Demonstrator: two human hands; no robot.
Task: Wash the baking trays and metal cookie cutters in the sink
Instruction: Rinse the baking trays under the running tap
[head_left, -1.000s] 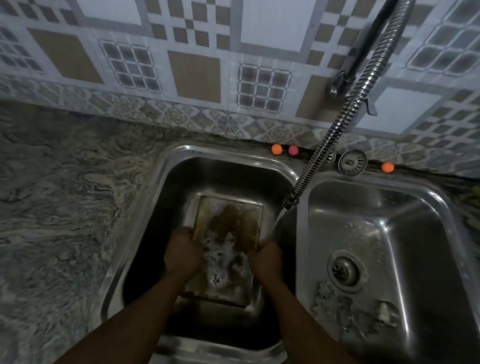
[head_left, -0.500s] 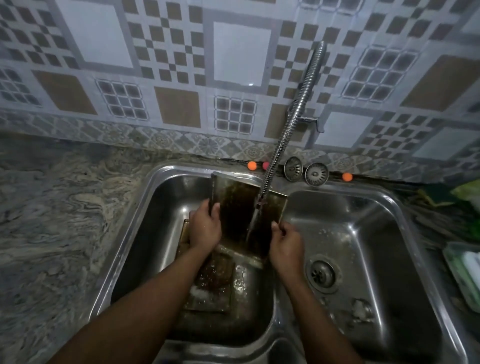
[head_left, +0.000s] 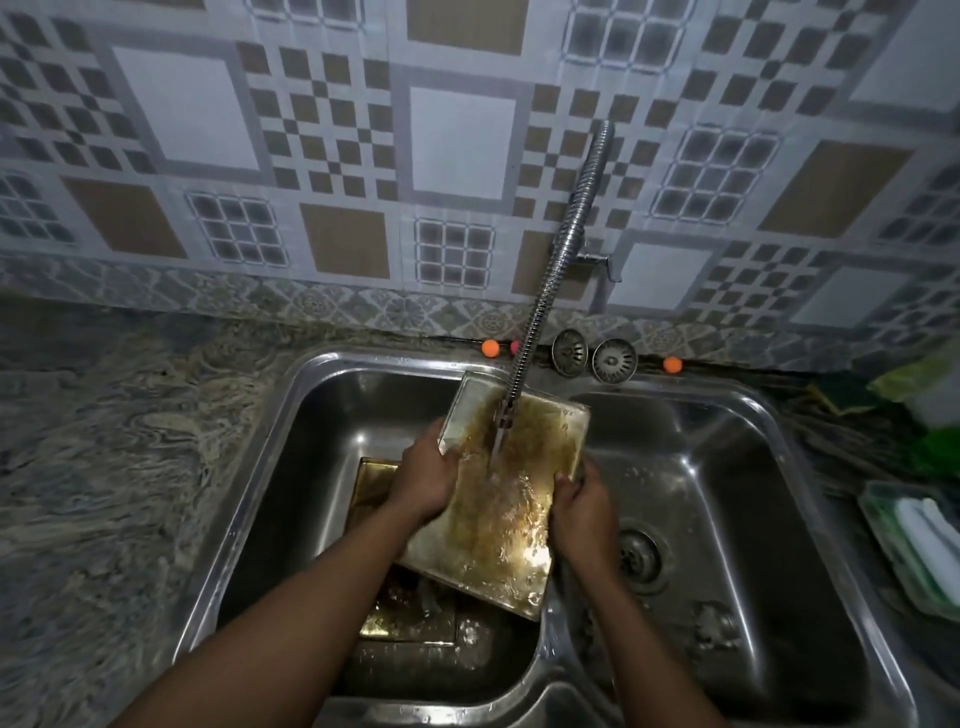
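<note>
In the left basin (head_left: 322, 467) of the steel double sink: one baking tray (head_left: 488, 519) held up above the bottom, tilted, far end higher than near end, brown-stained inner face turned up. Under it, flat on the basin bottom, a second tray (head_left: 410, 618), wet, yellowish, mostly hidden by the first and by the left arm.

Left grip (head_left: 423, 478) curled round the left rim of the baking tray, closer to its far end. Right grip (head_left: 582, 512) closed on the right rim, about the middle of that side.

Water stream (head_left: 496, 447) falling from the nozzle of the flexible metal faucet (head_left: 550, 291) on the far half of the tray, then spreading and shining toward the near end.

In the right basin (head_left: 727, 493): a round drain (head_left: 639, 558) in the bottom and some pale patches (head_left: 711, 623) near the near wall, too blurred to name.

Far right corner of the baking tray above the divider between both basins, nozzle just above the far end. Near right corner also close to the divider. Open room between the left grip and the left wall of the left basin, and more room to the right of the right grip.

On the far rim: two strainer plugs (head_left: 592, 356) side by side, an orange ball (head_left: 490, 347) to their left, another (head_left: 672, 365) to their right.

Marbled tabletop (head_left: 104, 467) at left. At right, near the picture edge, a green container (head_left: 883, 545) with something white inside.
</note>
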